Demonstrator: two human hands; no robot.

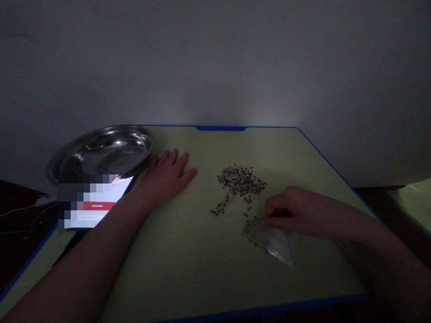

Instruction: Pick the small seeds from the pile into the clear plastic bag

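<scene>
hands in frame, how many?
2. The left hand is spread on the table, beside the metal basin; the right hand pinches a clear half-round piece near the dark grains. No sign of others hidden.

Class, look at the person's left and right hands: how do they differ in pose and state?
The left hand lies palm down with fingers spread; the right hand is curled. The left hand holds nothing visible, while the right hand pinches the clear plastic piece. The left hand is beside the metal basin; the right hand is near the scattered grains. Both are bare.
</scene>
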